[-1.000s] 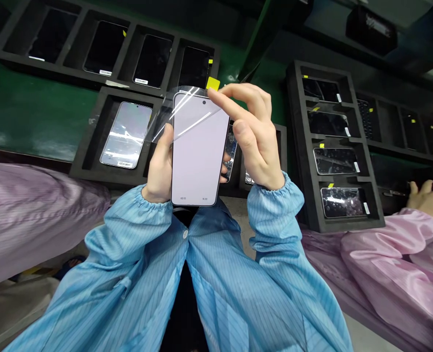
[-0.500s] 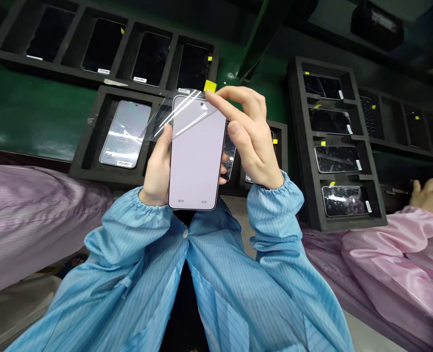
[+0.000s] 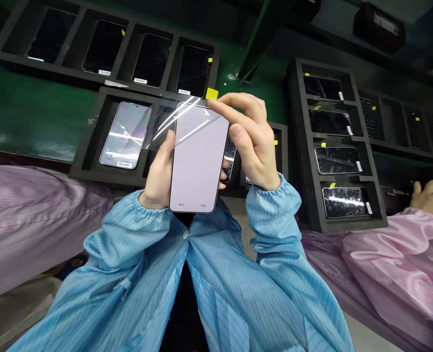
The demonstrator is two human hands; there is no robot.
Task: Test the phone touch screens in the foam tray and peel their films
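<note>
My left hand (image 3: 158, 173) is wrapped round a smartphone (image 3: 198, 171) from the left, its thumb along the edge and fingertips showing past the right side. The phone's screen is lit plain pale, with small dark characters near the bottom. A clear protective film (image 3: 165, 122) with bright streaks slants over the top of the phone and sticks out past its left edge. At the film's upper right corner is a yellow tab (image 3: 212, 94). My right hand (image 3: 251, 134) grips the film by that corner, index fingertip at the tab; the exact pinch is partly hidden.
A dark tray (image 3: 92, 129) behind my hands holds a lit phone (image 3: 125, 134) and others partly covered. Another tray (image 3: 62, 68) of phones lies farther back left. On the right stands a tray (image 3: 379, 222) of film-covered phones. A co-worker's hand (image 3: 431, 198) and pink sleeve are beyond it.
The phone, the film and my hands have shifted slightly down in view. The phone's top has tipped a little to the right. Both hands keep their hold.
</note>
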